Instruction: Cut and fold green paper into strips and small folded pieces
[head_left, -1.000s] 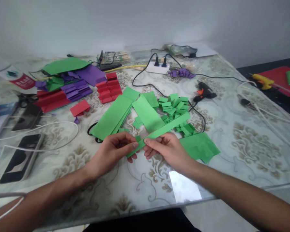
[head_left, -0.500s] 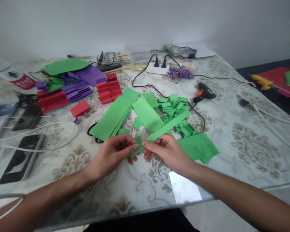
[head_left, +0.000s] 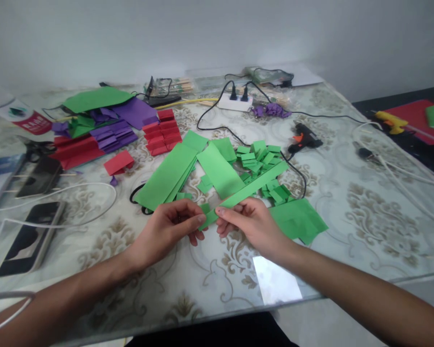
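Note:
A long narrow green paper strip (head_left: 255, 185) slants up to the right above the table. My right hand (head_left: 248, 219) pinches it near its lower end, thumb on top. The thumb and fingers of my left hand (head_left: 183, 221) close at the strip's lower left tip, next to a small green paper piece (head_left: 205, 208). Beyond the hands lie a stack of wide green paper strips (head_left: 168, 173), another wide strip (head_left: 219, 168) and a heap of small folded green pieces (head_left: 255, 159). Green sheets (head_left: 300, 219) rest beside my right wrist.
Scissor handles (head_left: 139, 195) poke out under the green stack. A black glue gun (head_left: 305, 140) and a white power strip (head_left: 235, 101) with cords lie behind. Red folded papers (head_left: 162, 135), purple folded papers (head_left: 114, 135), a phone (head_left: 31, 238) and a white cable (head_left: 83, 224) are on the left.
The strip has slid slightly up and to the right, drawing its lower tip toward my left fingertips. Both hands stay in nearly the same place.

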